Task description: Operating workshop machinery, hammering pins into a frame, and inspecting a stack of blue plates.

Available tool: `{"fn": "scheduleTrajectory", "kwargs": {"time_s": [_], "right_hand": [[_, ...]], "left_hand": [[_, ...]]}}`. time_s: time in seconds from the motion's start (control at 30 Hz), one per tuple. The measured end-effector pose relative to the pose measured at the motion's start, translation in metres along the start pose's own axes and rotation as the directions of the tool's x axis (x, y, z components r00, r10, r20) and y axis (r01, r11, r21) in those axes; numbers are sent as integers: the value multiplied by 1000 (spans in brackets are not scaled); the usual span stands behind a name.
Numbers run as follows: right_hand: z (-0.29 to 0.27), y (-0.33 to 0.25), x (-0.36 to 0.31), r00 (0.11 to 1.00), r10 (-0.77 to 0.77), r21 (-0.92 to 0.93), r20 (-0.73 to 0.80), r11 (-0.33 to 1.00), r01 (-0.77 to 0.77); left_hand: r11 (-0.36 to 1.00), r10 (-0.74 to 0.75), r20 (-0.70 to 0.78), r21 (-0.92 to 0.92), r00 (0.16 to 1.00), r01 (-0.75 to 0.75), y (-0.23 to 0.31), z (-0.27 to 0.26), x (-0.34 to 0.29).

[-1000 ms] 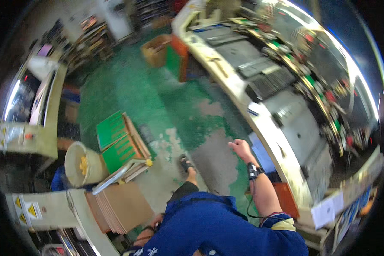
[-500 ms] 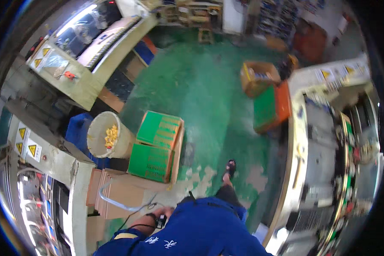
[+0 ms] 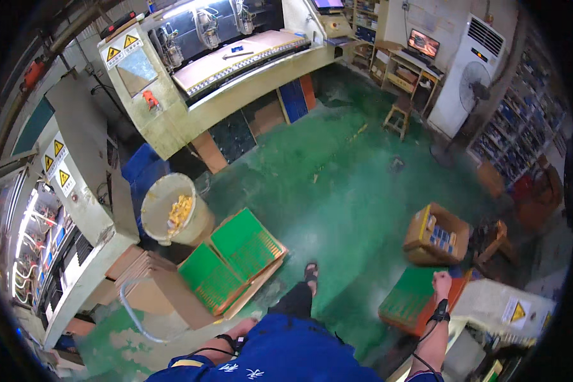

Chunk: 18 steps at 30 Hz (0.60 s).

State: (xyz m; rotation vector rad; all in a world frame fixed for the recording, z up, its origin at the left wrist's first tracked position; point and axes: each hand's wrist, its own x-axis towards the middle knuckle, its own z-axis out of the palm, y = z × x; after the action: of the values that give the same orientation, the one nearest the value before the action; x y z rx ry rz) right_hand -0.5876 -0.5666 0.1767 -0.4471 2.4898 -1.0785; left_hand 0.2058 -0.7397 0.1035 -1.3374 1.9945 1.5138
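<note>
My right hand (image 3: pixel 442 283) is raised at the right with its fingers curled into a loose fist, and nothing shows in it. It hovers over the edge of a green-topped orange stack (image 3: pixel 409 294). A black band with a cable circles that wrist. My left hand (image 3: pixel 240 328) hangs low beside my blue shirt, partly hidden by it. Its fingers are too unclear to read, and a cabled band is on that wrist too. Nearest to it lie green-and-brown flat cartons (image 3: pixel 215 278) and a bent grey hose (image 3: pixel 132 312).
A whitish bucket (image 3: pixel 162 224) with yellow scraps stands at the left, beside leaning brown boards (image 3: pixel 172 293). A machine (image 3: pixel 165 130) with a lit bed lies beyond. An open cardboard box (image 3: pixel 424 251) with blue-and-white packs, a wooden stool (image 3: pixel 398 118) and a fan (image 3: pixel 475 86) are at the right.
My view has swung to the right, and the machine, stool and computer corner show more fully. My right hand has come into view; my left hand stays low by my side.
</note>
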Motion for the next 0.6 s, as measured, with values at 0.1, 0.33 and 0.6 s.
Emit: {"fn": "scheduleTrajectory", "kwargs": {"time_s": [0.1,0.33,0.6], "right_hand": [[45,-132,76,973,-212,-28,-94,977,211],[200,-121,69,680,-8,-255,733,924,286],[281,-164,227,616,210,-445,759,858,256]], "left_hand": [[992,-89,218,104,972,68,-29,-16,104],[883,-52,-2,468,999,47,87,-187,315],[904,-129,-473,-417,871,-92,367,-462,426]]}}
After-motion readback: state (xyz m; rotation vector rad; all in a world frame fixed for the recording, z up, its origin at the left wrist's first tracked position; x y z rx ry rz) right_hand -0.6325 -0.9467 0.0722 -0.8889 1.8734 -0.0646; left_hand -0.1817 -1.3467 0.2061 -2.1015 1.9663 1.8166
